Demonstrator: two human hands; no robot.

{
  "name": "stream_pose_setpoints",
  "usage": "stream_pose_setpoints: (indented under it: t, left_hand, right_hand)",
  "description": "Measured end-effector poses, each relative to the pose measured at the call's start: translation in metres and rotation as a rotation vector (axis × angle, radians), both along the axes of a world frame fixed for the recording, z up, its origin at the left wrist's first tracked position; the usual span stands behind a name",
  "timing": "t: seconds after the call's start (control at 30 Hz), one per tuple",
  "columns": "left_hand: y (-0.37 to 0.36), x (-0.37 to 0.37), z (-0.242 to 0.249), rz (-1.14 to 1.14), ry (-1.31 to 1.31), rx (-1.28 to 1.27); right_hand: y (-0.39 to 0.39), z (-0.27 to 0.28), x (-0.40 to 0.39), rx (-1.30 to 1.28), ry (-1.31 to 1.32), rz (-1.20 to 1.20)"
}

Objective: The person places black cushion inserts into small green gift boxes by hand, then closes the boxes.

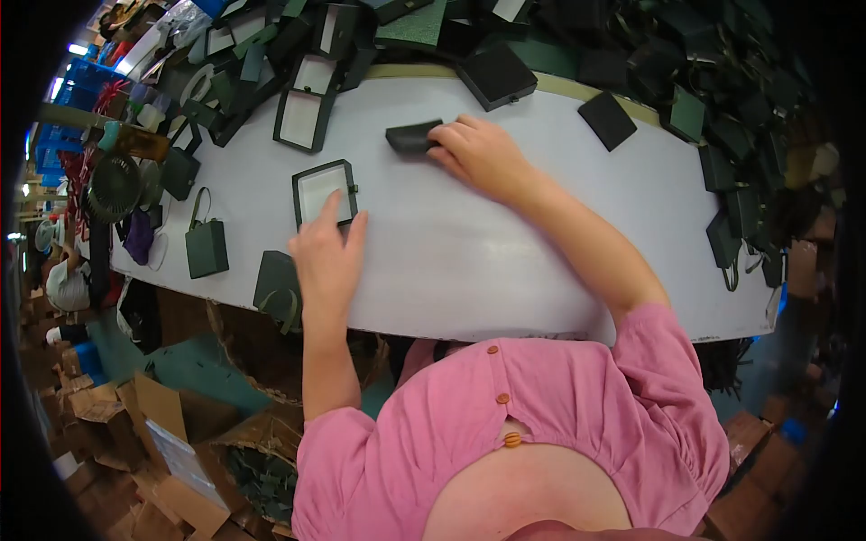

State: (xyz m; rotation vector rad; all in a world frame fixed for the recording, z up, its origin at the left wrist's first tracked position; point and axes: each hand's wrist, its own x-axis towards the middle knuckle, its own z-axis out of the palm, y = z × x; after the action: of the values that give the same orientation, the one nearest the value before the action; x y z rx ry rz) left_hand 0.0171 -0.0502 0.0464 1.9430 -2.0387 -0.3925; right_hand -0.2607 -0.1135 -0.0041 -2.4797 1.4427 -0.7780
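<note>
My right hand (478,155) grips the end of a small dark green box (411,138), tilted on edge over the far middle of the white table. Nearer and to the left lies an open box tray (317,191) with a white lining, dark green walls and a small tab on its right side. My left hand (327,248) is at its near edge with fingers apart, the index finger overlapping the white inside. Below that hand, at the table's front edge, sits a dark green box (274,281) with a strap.
More white-lined drawers (305,115) stand at the back left, beside piled dark boxes. A closed box (497,76) and a flat dark piece (607,121) lie at the back. Boxes with straps (741,212) crowd the right edge. Cardboard cartons (167,433) stand on the floor at left.
</note>
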Motion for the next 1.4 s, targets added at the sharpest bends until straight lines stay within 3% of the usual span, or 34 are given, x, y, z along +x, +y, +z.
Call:
stream_pose_setpoints:
  t: [0.1, 0.27, 0.37, 0.57, 0.7, 0.77, 0.83, 0.9, 0.97, 1.03, 1.13, 1.23, 1.33, 1.4]
  left_hand:
    - [-0.010, -0.010, -0.031, -0.110, -0.043, -0.121]
    - [0.012, -0.023, -0.039, -0.396, 0.142, -0.160]
    - [0.027, -0.048, -0.029, -0.547, 0.162, -0.091]
    - [0.043, -0.075, -0.040, -0.577, 0.250, -0.038]
    - [0.043, -0.093, -0.069, -0.647, 0.706, -0.090]
    - [0.041, -0.092, -0.074, -0.665, 0.769, -0.018]
    - [0.036, -0.092, -0.069, -0.750, 0.758, -0.021]
    - [0.032, -0.096, -0.049, -0.824, 0.669, -0.074]
    - [0.033, -0.097, -0.043, -0.785, 0.556, -0.085]
    - [0.034, -0.093, -0.046, -0.789, 0.497, -0.075]
    - [0.037, -0.094, -0.054, -0.749, 0.581, -0.047]
    - [0.035, -0.098, -0.054, -0.761, 0.607, -0.060]
    - [0.035, -0.099, -0.055, -0.792, 0.615, -0.079]
    - [0.037, -0.097, -0.056, -0.792, 0.616, -0.074]
  right_hand:
    - [0.029, 0.003, -0.017, -0.041, -0.414, -0.297]
    - [0.068, 0.021, -0.058, 0.343, -0.827, -0.439]
    - [0.078, 0.022, -0.059, 0.305, -0.774, -0.348]
    - [0.082, 0.030, -0.047, 0.386, -0.646, -0.220]
    - [0.079, 0.017, -0.047, 0.142, -0.351, 0.085]
    - [0.080, 0.012, -0.044, -0.126, -0.308, 0.162]
    - [0.089, 0.004, -0.044, -0.031, -0.205, 0.269]
    - [0.088, 0.001, -0.061, -0.130, -0.136, 0.167]
    - [0.085, -0.002, -0.085, -0.071, -0.462, -0.079]
    - [0.092, 0.022, -0.103, 0.114, -0.686, -0.526]
    - [0.112, 0.043, -0.118, 0.336, -0.735, -0.399]
    - [0.145, 0.043, -0.077, 0.108, -0.259, -0.184]
    - [0.151, 0.032, -0.071, 0.062, 0.019, -0.314]
    - [0.150, 0.036, -0.074, 0.209, -0.310, -0.345]
